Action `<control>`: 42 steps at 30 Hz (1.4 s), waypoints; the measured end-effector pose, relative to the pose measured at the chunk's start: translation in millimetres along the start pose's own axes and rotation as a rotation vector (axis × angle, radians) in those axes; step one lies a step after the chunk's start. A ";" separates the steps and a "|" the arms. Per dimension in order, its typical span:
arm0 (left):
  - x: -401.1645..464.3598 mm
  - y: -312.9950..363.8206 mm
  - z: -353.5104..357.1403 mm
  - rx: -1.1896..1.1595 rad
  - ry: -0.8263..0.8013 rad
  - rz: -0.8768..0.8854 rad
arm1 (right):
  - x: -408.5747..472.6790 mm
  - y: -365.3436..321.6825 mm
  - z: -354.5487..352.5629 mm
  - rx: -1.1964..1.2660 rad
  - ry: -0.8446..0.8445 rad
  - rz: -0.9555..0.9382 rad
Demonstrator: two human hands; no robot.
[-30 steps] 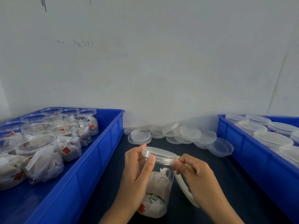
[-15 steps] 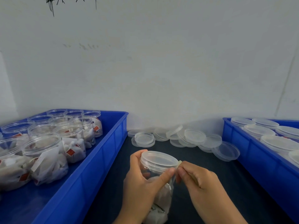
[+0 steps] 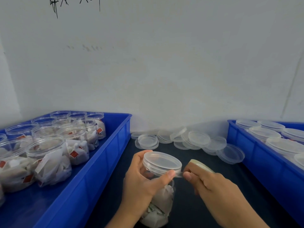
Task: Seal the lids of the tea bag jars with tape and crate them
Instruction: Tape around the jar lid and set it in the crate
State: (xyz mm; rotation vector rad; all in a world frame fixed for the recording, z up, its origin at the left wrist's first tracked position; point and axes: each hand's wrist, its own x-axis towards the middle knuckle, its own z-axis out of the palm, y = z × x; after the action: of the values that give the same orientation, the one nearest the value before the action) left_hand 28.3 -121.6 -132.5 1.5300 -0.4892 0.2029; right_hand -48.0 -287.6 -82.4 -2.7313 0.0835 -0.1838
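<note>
A clear plastic jar (image 3: 162, 199) full of tea bags stands tilted on the dark table, with a clear lid (image 3: 162, 162) on it. My left hand (image 3: 141, 183) grips the jar just below the lid, thumb pressed against the lid's rim. My right hand (image 3: 212, 185) holds a roll of clear tape (image 3: 201, 165) to the right of the lid. A short strip of tape (image 3: 178, 174) stretches from the roll to the rim under my left thumb.
A blue crate (image 3: 105, 162) on the left holds several open jars of tea bags (image 3: 49, 158). Another blue crate (image 3: 256, 155) on the right holds several lidded jars (image 3: 284, 145). Loose clear lids (image 3: 199, 139) lie along the wall behind the jar.
My right hand has drawn away from the lid to the right, pulling out a short strip of tape. My left thumb has slid round the rim. The camera has tipped upward.
</note>
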 end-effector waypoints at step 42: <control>3.7 -0.3 -4.9 -0.257 -0.153 -0.108 | 4.5 9.3 9.9 0.537 0.027 -0.020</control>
State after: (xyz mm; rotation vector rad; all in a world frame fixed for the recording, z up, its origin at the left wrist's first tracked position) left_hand 32.6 -117.4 -131.1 1.3205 -0.5302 -0.0601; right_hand -42.4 -292.7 -94.6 -2.1949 0.0107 -0.2138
